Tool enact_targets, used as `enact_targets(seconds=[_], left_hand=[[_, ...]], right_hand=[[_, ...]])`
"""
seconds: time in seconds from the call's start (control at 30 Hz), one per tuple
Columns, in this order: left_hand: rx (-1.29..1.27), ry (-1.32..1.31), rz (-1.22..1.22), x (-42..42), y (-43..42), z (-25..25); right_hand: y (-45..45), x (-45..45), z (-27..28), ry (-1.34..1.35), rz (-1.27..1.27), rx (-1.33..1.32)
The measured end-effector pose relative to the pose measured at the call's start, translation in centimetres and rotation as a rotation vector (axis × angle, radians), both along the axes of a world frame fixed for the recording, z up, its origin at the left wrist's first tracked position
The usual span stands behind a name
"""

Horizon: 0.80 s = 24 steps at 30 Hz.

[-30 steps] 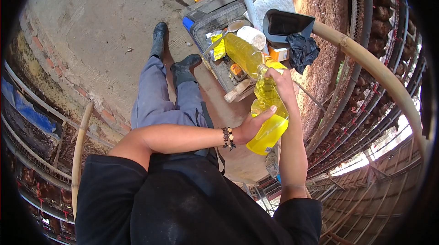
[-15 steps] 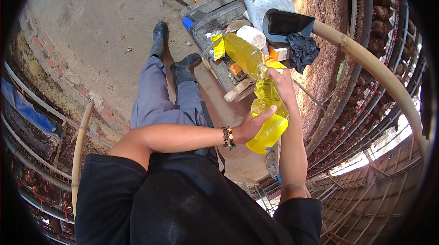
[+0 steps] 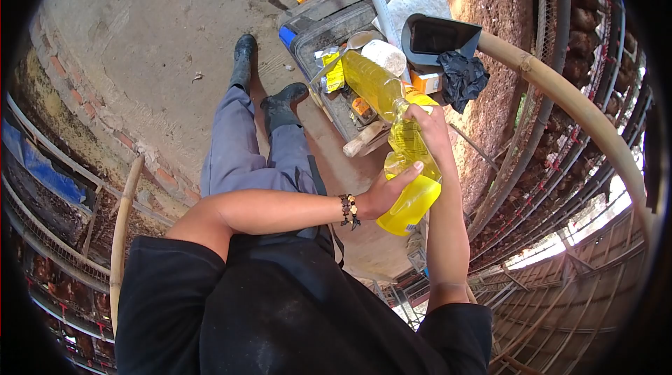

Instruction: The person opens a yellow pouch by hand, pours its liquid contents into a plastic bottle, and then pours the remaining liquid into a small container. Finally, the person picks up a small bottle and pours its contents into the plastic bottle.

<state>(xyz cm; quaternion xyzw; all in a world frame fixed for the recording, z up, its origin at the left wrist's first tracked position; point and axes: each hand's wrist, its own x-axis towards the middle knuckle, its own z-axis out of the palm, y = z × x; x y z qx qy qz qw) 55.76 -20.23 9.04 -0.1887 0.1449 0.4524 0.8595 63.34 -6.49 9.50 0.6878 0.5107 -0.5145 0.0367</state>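
Observation:
A clear bottle of yellow liquid (image 3: 371, 81) slants above a second yellow container (image 3: 411, 201), and the two meet neck to top. My right hand (image 3: 432, 130) is closed round the upper bottle's neck area, where they meet; its exact grip is partly hidden. Lower down, my left hand (image 3: 385, 192) wraps round the side of the lower container, thumb across its front. Behind the bottle are a white tub (image 3: 385, 57) and a yellow packet (image 3: 334, 71) on a grey tray-like surface (image 3: 322, 33).
A grey dustpan-like holder (image 3: 437, 39), a crumpled black bag (image 3: 463, 80) and an orange box (image 3: 426, 82) are at the upper right. A bamboo pole (image 3: 581, 105) curves past caged birds. Boots (image 3: 283, 105) stand on the concrete floor (image 3: 154, 46).

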Motion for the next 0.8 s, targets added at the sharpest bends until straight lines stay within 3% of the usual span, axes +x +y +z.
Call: enact_targets(seconds=[0.8], left_hand=[[-0.054, -0.050, -0.050, 0.1, -1.2, -0.7]], right_hand=[[-1.3, 0.4, -0.9, 0.020, -0.156, 0.075]])
